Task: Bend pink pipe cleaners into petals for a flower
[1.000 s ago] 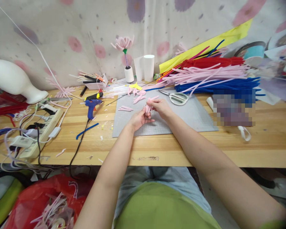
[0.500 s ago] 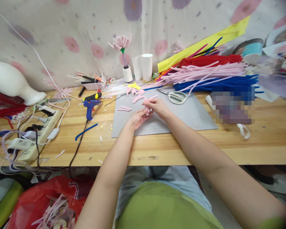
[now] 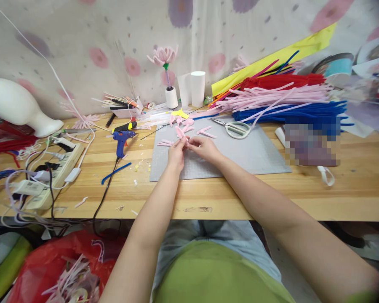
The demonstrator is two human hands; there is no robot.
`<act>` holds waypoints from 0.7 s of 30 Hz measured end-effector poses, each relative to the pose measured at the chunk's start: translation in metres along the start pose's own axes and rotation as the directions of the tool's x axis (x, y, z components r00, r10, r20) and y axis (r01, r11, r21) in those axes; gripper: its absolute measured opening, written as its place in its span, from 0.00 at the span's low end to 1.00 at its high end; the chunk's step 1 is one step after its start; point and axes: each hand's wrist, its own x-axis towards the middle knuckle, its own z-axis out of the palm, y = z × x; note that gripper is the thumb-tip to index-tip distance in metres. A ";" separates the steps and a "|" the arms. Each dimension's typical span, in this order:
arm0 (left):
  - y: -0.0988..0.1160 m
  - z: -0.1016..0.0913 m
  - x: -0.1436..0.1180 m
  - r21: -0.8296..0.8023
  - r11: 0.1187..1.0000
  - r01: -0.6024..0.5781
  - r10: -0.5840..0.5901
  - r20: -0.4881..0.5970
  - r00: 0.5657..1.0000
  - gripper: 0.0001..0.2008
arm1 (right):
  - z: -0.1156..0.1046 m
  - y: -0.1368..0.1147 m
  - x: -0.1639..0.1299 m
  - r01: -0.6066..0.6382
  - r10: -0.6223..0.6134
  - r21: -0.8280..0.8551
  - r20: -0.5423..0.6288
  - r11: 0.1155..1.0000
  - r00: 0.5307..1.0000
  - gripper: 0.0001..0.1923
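Two hands: meeting over the grey cutting mat (image 3: 255, 155), fingertips together in the middle of the bench.
Left hand (image 3: 177, 152): fingers pinched shut on the lower end of a pink petal piece (image 3: 180, 133), which stands up tilted away from the person.
Right hand (image 3: 204, 147): fingertips closed in against the same pink petal piece from the right, touching the left hand's fingertips; whether it has its own grip I cannot tell.
Petal's place: above the near-left part of the mat, held clear of it.
Loose petals (image 3: 205, 132): more pink pieces lying flat on the mat just beyond the hands, others at the mat's far edge.
Scissors (image 3: 235, 127): white-handled, lying on the far side of the mat, right of the hands and apart from them.
Glue gun (image 3: 122, 138): blue, standing on the wooden table (image 3: 350, 193) left of the mat, its black cord running off the front edge.
Power strip (image 3: 52, 172): far left, crowded with plugs and white cables.
Pipe cleaner stack (image 3: 281, 103): pink, blue and red bundles piled at the back right.
Finished flower (image 3: 163, 55): pink, on a stem stuck upright in a small white spool by the wall, beside white cups (image 3: 197, 88).
Red bag (image 3: 60, 269): under the table on the left, pink offcuts inside.
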 end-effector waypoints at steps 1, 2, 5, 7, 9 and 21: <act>0.000 0.000 -0.001 0.029 0.999 -0.024 0.025 -0.003 1.000 0.05 | 0.000 0.000 0.000 0.012 -0.012 -0.007 0.001 1.000 1.000 0.14; 0.000 0.000 -0.001 0.057 0.997 -0.046 0.046 -0.009 0.999 0.05 | -0.001 0.000 0.000 0.020 -0.020 -0.007 0.001 1.000 1.000 0.14; -0.001 0.000 -0.003 0.118 0.989 -0.085 0.090 -0.036 0.995 0.04 | -0.001 0.001 0.000 0.009 -0.009 0.041 0.001 0.999 1.000 0.12; -0.001 0.001 -0.004 0.140 0.987 -0.084 0.092 -0.049 0.995 0.04 | -0.001 0.000 0.000 -0.014 0.014 0.097 0.001 0.995 1.000 0.11; 0.000 0.001 -0.005 0.154 0.986 -0.063 0.072 -0.053 0.996 0.04 | -0.002 -0.002 0.000 -0.038 0.039 0.131 -0.005 0.991 0.999 0.10; 0.006 -0.003 -0.007 0.436 0.891 0.124 -0.202 0.138 0.970 0.05 | -0.014 -0.003 0.005 -0.207 0.187 0.421 0.089 0.883 0.978 0.16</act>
